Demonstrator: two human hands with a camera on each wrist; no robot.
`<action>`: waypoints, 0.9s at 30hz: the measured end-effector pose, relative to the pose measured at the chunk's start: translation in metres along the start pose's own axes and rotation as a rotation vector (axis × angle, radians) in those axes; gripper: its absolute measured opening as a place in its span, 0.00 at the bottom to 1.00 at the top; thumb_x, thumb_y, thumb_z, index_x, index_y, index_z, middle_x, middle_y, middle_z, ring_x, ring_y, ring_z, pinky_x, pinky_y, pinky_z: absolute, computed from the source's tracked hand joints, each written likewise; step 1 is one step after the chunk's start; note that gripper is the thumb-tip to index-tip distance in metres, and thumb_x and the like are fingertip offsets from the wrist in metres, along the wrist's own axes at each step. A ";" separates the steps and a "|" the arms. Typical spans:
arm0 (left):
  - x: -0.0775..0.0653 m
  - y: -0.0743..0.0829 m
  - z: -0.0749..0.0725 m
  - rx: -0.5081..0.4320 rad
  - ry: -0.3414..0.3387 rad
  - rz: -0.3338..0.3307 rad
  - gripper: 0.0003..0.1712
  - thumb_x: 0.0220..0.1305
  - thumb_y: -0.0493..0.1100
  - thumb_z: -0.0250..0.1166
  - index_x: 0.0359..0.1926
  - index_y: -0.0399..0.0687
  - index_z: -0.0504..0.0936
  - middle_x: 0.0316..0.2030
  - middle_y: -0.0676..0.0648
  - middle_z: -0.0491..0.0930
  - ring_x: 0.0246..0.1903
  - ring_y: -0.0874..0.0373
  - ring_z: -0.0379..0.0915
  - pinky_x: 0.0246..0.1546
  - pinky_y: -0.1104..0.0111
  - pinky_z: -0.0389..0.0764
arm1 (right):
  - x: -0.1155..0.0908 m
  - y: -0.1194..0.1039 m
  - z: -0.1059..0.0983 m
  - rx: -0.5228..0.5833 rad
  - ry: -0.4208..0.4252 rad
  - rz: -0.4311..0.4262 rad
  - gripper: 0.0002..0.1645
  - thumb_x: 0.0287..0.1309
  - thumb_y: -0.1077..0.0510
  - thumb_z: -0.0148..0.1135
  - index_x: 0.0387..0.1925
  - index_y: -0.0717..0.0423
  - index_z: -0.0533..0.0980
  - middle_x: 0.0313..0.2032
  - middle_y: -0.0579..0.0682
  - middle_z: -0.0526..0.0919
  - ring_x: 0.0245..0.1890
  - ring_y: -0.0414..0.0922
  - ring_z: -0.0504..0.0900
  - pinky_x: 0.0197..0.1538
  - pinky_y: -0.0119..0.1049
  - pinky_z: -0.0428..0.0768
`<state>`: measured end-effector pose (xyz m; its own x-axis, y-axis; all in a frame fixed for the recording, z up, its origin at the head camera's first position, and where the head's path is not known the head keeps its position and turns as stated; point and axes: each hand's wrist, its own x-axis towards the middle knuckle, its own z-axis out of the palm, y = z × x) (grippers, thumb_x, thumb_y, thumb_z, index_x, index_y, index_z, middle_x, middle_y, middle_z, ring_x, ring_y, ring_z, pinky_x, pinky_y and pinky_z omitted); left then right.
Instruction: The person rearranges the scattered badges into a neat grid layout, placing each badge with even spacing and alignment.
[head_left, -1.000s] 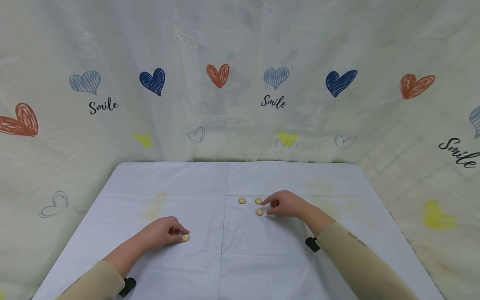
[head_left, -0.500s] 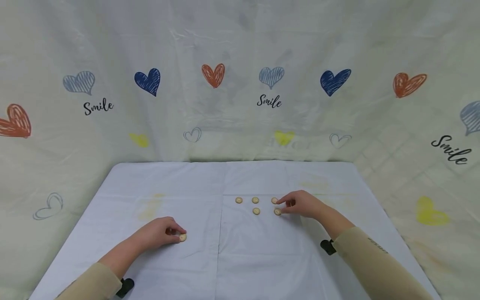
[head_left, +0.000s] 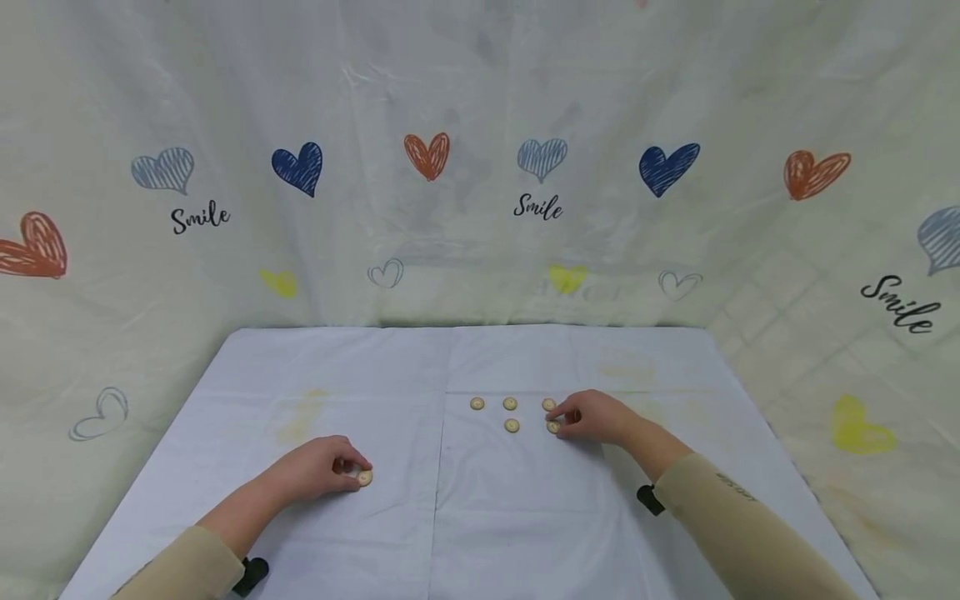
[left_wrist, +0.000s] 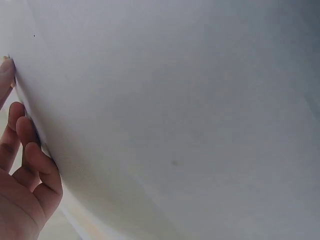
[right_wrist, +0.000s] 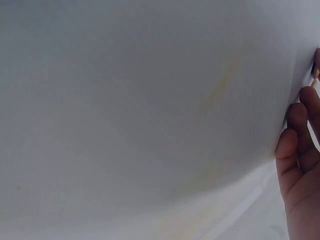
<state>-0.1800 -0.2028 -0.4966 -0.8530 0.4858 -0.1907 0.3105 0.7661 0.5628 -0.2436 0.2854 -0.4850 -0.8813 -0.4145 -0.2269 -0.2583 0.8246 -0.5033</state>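
Note:
My left hand [head_left: 318,468] pinches a small round wooden disc [head_left: 365,477] between thumb and fingers, low over the white tablecloth. In the left wrist view, the thumb and curled fingers [left_wrist: 37,170] show at the left edge, with the disc mostly hidden. At the right, my right hand [head_left: 596,417] has thumb and index finger on a matching disc [head_left: 552,427], which they partly cover. Directly behind it lies another disc [head_left: 549,404], close to the index finger. The right wrist view catches curled fingers [right_wrist: 297,120] at its right edge.
Farther left on the cloth [head_left: 480,525] are three more discs: a back-left disc [head_left: 477,403], a back-middle disc [head_left: 510,403] and a front-middle disc [head_left: 512,426]. A pale curtain [head_left: 480,233] with printed hearts hangs behind the table.
My right hand moved right from the middle discs, revealing the two rightmost ones. Its index finger then shifted from the back-right disc to the front-right one. The left hand kept its disc in place.

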 end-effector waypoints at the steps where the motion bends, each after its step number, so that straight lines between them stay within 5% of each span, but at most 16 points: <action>1: 0.000 0.000 0.000 0.003 -0.004 0.003 0.10 0.57 0.49 0.74 0.42 0.66 0.88 0.32 0.63 0.75 0.33 0.67 0.69 0.35 0.69 0.73 | 0.000 0.000 0.000 -0.006 0.001 -0.009 0.14 0.55 0.55 0.74 0.45 0.45 0.87 0.27 0.40 0.77 0.29 0.40 0.73 0.35 0.37 0.72; 14: 0.003 0.001 -0.002 0.076 0.001 0.064 0.09 0.58 0.49 0.73 0.41 0.66 0.88 0.31 0.64 0.74 0.31 0.68 0.69 0.34 0.69 0.73 | 0.003 0.001 0.002 0.002 0.012 0.015 0.13 0.55 0.55 0.74 0.44 0.45 0.87 0.31 0.39 0.79 0.32 0.40 0.73 0.38 0.37 0.73; 27: 0.004 0.004 0.001 0.061 0.034 0.044 0.08 0.59 0.48 0.72 0.40 0.65 0.87 0.28 0.61 0.73 0.29 0.67 0.67 0.32 0.69 0.71 | 0.000 0.003 0.003 0.026 0.019 0.002 0.13 0.54 0.56 0.74 0.43 0.47 0.88 0.30 0.40 0.79 0.32 0.41 0.73 0.39 0.38 0.73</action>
<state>-0.1817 -0.1973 -0.4958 -0.8511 0.5062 -0.1391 0.3721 0.7687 0.5202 -0.2430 0.2865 -0.4892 -0.8893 -0.4054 -0.2116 -0.2465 0.8147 -0.5249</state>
